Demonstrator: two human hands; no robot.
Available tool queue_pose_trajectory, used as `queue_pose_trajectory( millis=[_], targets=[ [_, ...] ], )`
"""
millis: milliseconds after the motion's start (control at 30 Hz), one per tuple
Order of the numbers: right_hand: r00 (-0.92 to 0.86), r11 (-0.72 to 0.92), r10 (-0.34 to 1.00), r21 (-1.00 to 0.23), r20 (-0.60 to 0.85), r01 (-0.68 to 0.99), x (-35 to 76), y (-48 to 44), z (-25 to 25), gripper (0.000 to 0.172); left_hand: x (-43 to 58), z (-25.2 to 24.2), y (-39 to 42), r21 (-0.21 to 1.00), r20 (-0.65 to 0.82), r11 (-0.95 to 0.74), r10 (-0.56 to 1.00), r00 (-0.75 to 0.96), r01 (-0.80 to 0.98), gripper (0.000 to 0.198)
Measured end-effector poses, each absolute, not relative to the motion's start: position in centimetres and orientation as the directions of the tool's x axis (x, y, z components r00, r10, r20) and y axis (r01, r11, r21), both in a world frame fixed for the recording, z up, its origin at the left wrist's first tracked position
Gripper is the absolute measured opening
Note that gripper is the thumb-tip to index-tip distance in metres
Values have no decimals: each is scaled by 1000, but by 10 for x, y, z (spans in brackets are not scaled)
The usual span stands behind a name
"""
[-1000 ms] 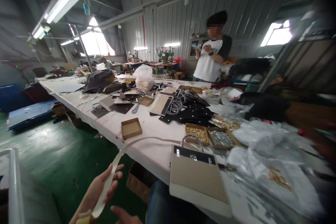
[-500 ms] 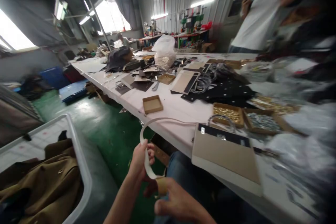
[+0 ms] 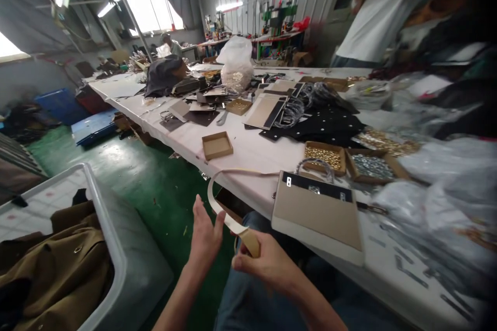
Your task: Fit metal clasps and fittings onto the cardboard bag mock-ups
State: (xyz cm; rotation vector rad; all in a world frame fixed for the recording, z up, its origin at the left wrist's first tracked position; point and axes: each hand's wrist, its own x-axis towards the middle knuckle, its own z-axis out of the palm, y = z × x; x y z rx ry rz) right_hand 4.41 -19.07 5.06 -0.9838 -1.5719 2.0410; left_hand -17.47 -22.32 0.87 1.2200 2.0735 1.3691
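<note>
A pale strap (image 3: pixel 213 191) bends in a loop over the table's front edge; its far end runs to a flat beige-and-black bag (image 3: pixel 316 217) on the table. My right hand (image 3: pixel 262 256) grips the strap's near end, where a yellowish face shows, above my knees. Just left of the strap, my left hand (image 3: pixel 205 235) is open with its fingers stretched upward and thumb apart. Its thumb is very close to the strap; whether it touches, I cannot tell. The bag lies to the right of both hands, with a clear looped piece (image 3: pixel 314 165) at its top edge.
A shallow cardboard tray (image 3: pixel 217 146) sits near the table edge. Boxes of gold rivets (image 3: pixel 326 158) and silver rivets (image 3: pixel 370 166) stand behind the bag. A plastic bin (image 3: pixel 128 248) with brown fabric (image 3: pixel 70 258) is at left. A person in white (image 3: pixel 373 15) stands across the table.
My left hand has let go of the strap and opened beside it. My right hand has risen with the strap's end, which is now straighter. The whole view has shifted slightly.
</note>
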Motion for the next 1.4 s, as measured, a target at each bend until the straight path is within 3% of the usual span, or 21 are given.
queue_pose_trajectory(
  millis=[33,100,167,233,300,467,600,667,800,900,1033,1267,1400],
  targets=[
    [-672,-251,678,-953,-298,168,53,-188,58,53,-175,20,-229,817,243,120,816,-525,564,91],
    [-671,-157,679,-952,-298,264,71,-183,73,50,-177,48,-237,811,275,31,861,-427,585,82],
    [-700,-71,656,-946,-283,316,86,-176,87,49,-179,74,-236,926,108,-13,967,-231,376,62],
    [-738,-25,625,-952,-253,305,95,-169,99,48,-175,90,-228,982,-96,91,995,24,164,56],
    [-759,-11,621,-970,-196,242,101,-163,107,44,-167,93,-217,975,-217,205,958,188,81,56],
    [-700,-93,704,-993,-120,77,109,-167,107,39,-139,71,-194,956,-255,288,915,311,-62,51],
    [-572,-275,808,-949,-141,-156,104,-177,85,43,-121,54,-195,872,-265,365,912,312,-326,49],
    [-448,-284,882,-924,-146,-258,91,-181,72,45,-111,51,-197,861,-234,343,923,306,-375,44],
    [-168,-242,968,-864,-185,-442,61,-184,52,48,-88,54,-194,984,-93,117,981,172,-136,41],
    [-71,-204,978,-838,-195,-506,50,-185,44,50,-75,59,-189,997,44,-47,998,38,67,37],
    [-27,-134,990,-863,-138,-487,50,-185,37,46,-67,69,-187,974,173,-162,983,-63,160,34],
    [-72,-132,991,-902,-112,-412,44,-188,41,51,-57,74,-186,1000,26,-26,995,-101,1,37],
    [-104,1,995,-998,7,-58,71,-191,45,41,-65,72,-183,997,21,-7,986,-163,82,35]
  ],
)
